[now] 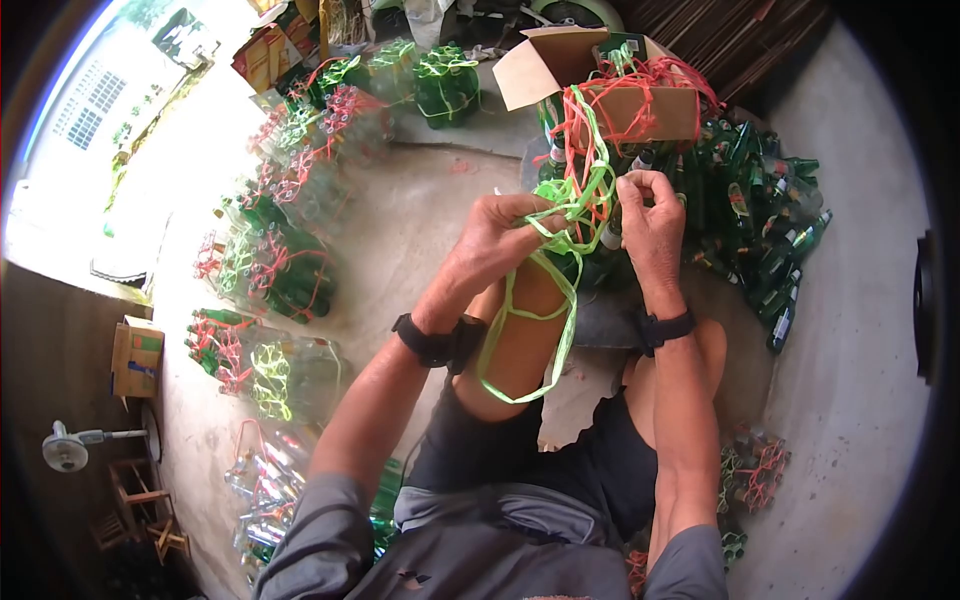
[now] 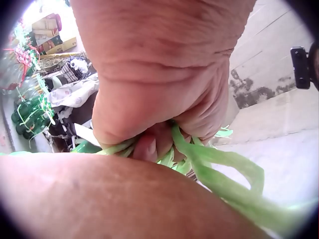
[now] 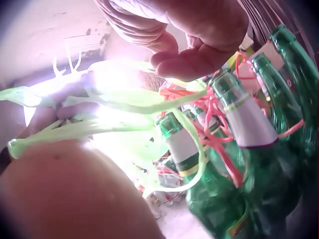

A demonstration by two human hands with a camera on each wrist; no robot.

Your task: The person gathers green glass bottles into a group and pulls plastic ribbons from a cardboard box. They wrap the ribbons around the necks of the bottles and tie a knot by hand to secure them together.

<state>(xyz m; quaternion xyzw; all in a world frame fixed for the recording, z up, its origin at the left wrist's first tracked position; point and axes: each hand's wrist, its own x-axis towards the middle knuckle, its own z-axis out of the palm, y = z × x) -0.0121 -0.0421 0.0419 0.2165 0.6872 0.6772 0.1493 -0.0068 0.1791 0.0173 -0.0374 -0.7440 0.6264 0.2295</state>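
Light green plastic twine (image 1: 575,310) hangs in loops over the person's bare knee. The left hand (image 1: 505,235) grips a bunch of it; in the left wrist view the fingers of the left hand (image 2: 164,99) are curled round several strands. To the right, the right hand (image 1: 652,225) has its thumb and forefinger pinched together at the edge of the green loops. From the right wrist, a green strand (image 3: 144,105) stretches just below the fingertips of the right hand (image 3: 192,45); their exact contact is partly hidden. Red twine (image 1: 575,130) hangs behind the green.
Green bottles (image 1: 745,190) stand and lie in a pile at the right, beside an open cardboard box (image 1: 655,115) draped with red twine. Bundled bottles (image 1: 285,265) line the floor at the left. A fan (image 1: 66,448) and a small carton (image 1: 137,357) are farther left.
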